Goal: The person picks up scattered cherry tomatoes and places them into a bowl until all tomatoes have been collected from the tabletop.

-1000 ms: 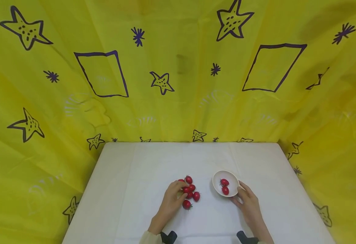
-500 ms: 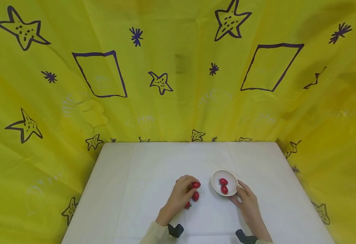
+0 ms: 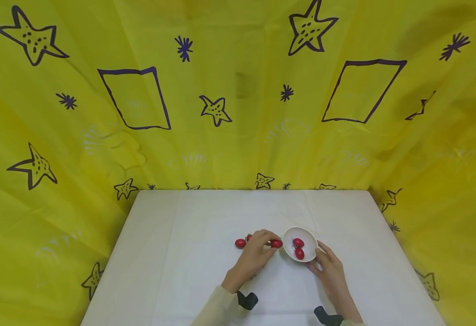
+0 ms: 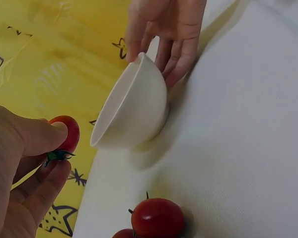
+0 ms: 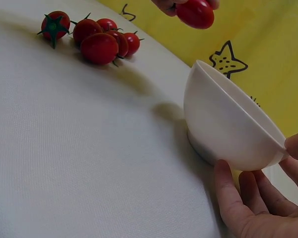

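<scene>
My left hand (image 3: pixel 254 256) pinches a red cherry tomato (image 4: pixel 69 133) with a green stem between thumb and fingers, just left of the bowl's rim in the head view. The white bowl (image 5: pixel 223 119) is on the table, two cherry tomatoes (image 3: pixel 299 248) lying inside it. My right hand (image 3: pixel 330 267) holds the bowl at its right side, thumb on the rim and fingers below, as the right wrist view shows. Several loose cherry tomatoes (image 5: pixel 99 48) lie in a cluster on the cloth, mostly hidden behind my left hand in the head view.
A white cloth covers the table (image 3: pixel 197 217). Yellow sheeting (image 3: pixel 238 149) with drawn dark stars and frames hangs behind it and along both sides.
My left hand has picked a cherry tomato from the cluster and carried it right, to beside the bowl. The right hand and the bowl stay nearly where they were.
</scene>
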The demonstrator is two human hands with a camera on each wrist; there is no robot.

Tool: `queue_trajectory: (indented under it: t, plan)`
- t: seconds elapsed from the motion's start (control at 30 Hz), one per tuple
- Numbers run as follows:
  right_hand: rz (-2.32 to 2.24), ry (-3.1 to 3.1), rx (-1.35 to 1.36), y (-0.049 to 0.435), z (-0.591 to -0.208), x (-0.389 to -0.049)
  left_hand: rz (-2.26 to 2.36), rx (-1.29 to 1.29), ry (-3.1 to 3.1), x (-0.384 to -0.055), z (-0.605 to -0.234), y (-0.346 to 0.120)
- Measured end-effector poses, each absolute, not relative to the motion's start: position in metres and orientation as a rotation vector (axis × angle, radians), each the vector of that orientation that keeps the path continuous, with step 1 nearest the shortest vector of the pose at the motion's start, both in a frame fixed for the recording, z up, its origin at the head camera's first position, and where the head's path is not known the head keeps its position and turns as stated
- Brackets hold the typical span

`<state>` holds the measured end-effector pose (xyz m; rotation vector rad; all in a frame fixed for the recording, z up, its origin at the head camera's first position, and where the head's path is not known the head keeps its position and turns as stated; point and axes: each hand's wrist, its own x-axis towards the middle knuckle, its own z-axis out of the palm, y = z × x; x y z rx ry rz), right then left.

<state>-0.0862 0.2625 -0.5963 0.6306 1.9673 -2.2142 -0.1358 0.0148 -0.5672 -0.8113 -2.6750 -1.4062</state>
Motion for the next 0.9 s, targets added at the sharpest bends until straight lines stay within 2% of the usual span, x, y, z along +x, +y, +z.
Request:
queue_trajectory:
  t: [0.23,0.9]
  plan:
    - [-2.147,2.018,0.643,0.262,-0.598,-0.087,-1.325,-1.032,-2.704,-0.148,-0.567,0.023]
    - [-2.168,2.004,0.63,0.264,-0.602,-0.088,-0.642,-1.456,-2.726,-0.18,-0.564,0.055]
